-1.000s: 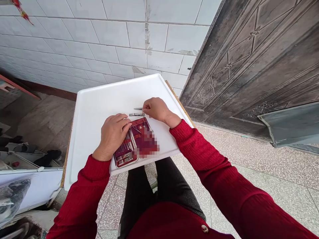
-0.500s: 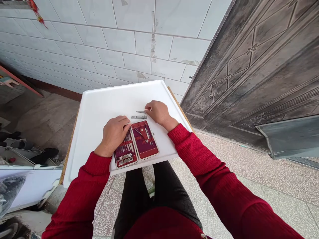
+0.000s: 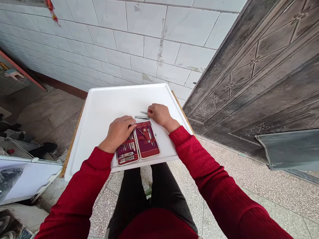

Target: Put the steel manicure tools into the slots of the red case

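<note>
An open manicure case (image 3: 149, 153) with a dark red lining lies near the tray's front edge. Slim metal tools and two nail clippers (image 3: 126, 157) sit in its left half; more tools are strapped into the right half. My left hand (image 3: 121, 131) grips the upper part of the left half, thumb and forefinger at the case's top edge. Beyond the case, my right hand (image 3: 159, 114) pinches a thin pointed metal tool (image 3: 144, 112), whose other end is hidden by the fingers. Another nail clipper (image 3: 141, 117) lies on the tray just below that tool.
The white tray (image 3: 107, 103) rests on a board-edged table against a tiled wall (image 3: 119, 56). On the right stands a dark patterned metal door (image 3: 231, 83). Cluttered boxes (image 3: 20, 146) stand at the lower left.
The view has shifted slightly, so the tray and case appear a little further right. Both hands keep nearly the same places; the right still pinches the pointed tool.
</note>
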Tool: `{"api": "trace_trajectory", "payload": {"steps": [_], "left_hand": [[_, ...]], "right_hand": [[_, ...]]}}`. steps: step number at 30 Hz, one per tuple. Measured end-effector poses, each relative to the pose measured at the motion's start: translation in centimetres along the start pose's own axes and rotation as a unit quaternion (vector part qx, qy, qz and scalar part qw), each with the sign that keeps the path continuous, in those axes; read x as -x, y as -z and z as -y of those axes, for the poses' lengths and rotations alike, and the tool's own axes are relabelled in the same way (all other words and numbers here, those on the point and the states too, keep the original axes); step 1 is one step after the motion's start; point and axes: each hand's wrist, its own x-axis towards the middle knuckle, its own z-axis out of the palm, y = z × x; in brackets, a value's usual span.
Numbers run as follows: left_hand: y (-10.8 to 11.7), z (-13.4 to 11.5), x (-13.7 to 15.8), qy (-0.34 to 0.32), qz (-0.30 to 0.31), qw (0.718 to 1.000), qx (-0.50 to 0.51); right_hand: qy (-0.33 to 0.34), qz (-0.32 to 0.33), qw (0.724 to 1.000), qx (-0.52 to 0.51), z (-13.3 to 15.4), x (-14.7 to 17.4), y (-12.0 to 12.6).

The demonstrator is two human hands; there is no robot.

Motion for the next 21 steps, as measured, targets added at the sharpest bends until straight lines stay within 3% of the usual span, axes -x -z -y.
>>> {"api": "trace_trajectory", "payload": {"steps": [7,16,21], "left_hand": [[-0.4,0.0,0.2,-0.014,0.005,1.000,0.001],[-0.3,-0.3,0.3,-0.004,0.020,1.000,0.023],[-0.1,-0.4,0.2,-0.001,0.029,0.999,0.022]], "right_hand": [[0.008,-0.016,1.000,-0.020,0.1,0.0,0.2],[0.026,0.064,0.991,0.116,1.8,-1.0,1.0],[0.020,0.095,0.988,0.120,1.9,-1.7,1.6]]}}
